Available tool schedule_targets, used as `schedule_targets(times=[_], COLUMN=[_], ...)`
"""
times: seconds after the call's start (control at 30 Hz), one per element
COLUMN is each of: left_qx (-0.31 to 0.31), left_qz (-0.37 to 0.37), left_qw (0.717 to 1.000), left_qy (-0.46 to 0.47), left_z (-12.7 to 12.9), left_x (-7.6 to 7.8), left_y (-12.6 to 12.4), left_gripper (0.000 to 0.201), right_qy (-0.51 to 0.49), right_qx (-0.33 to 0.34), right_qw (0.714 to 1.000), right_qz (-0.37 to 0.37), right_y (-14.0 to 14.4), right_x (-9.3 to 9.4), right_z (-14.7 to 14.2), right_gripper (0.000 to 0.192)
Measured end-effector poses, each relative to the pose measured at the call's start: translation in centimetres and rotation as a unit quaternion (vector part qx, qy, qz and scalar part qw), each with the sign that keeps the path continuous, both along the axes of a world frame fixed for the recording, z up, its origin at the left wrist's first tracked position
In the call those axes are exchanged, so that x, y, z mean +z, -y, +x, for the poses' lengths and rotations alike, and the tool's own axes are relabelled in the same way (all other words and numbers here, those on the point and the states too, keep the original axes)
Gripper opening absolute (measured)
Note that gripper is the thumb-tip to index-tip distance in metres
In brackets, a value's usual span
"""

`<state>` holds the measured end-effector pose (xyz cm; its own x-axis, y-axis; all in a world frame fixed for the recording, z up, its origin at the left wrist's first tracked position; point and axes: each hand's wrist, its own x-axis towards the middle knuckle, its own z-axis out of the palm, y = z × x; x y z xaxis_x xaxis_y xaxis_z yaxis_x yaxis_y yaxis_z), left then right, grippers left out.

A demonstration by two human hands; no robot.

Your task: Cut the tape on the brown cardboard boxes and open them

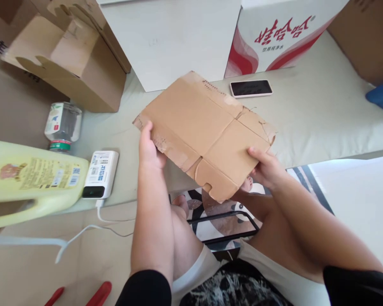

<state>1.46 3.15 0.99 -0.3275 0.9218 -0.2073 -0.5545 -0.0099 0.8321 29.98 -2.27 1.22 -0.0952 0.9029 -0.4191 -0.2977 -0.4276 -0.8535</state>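
A flat piece of brown cardboard [191, 123], creased and torn along its edges, is held up tilted above my lap. My left hand [150, 148] grips its left edge, with the thumb on top and the other fingers mostly hidden underneath. At the lower right, my right hand [264, 165] pinches the sheet, thumb on the upper face and fingers below. Fold lines cross the board, and a notched flap sticks out at its near edge. Just past its far edge lies a phone [251, 88] with a dark screen.
Behind stand a white box [178, 38], a red-and-white carton [274, 38] and folded brown boxes [92, 63]. To the left are a clear bottle [64, 123], a yellow jug [35, 178] and a white power bank [101, 174] with a cable. Red handles [98, 294] show at lower left.
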Motion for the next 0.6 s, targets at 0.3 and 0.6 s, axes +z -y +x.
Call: schedule_targets(times=[0.3,0.6], left_qx=[-0.027,-0.016], left_qz=[-0.023,-0.052], left_qw=[0.997,0.994], left_qy=[0.071,0.098], left_z=[-0.6,0.5], left_x=[1.5,2.3], left_y=[0.5,0.0], left_gripper=[0.048,0.046], right_qy=[0.122,0.347], right_qx=[-0.261,-0.373], right_qw=[0.955,0.853], right_qz=[0.071,0.115], right_y=[1.2,-2.6], right_x=[4.0,5.9], right_z=[9.4,20.9], right_gripper=[0.037,0.017])
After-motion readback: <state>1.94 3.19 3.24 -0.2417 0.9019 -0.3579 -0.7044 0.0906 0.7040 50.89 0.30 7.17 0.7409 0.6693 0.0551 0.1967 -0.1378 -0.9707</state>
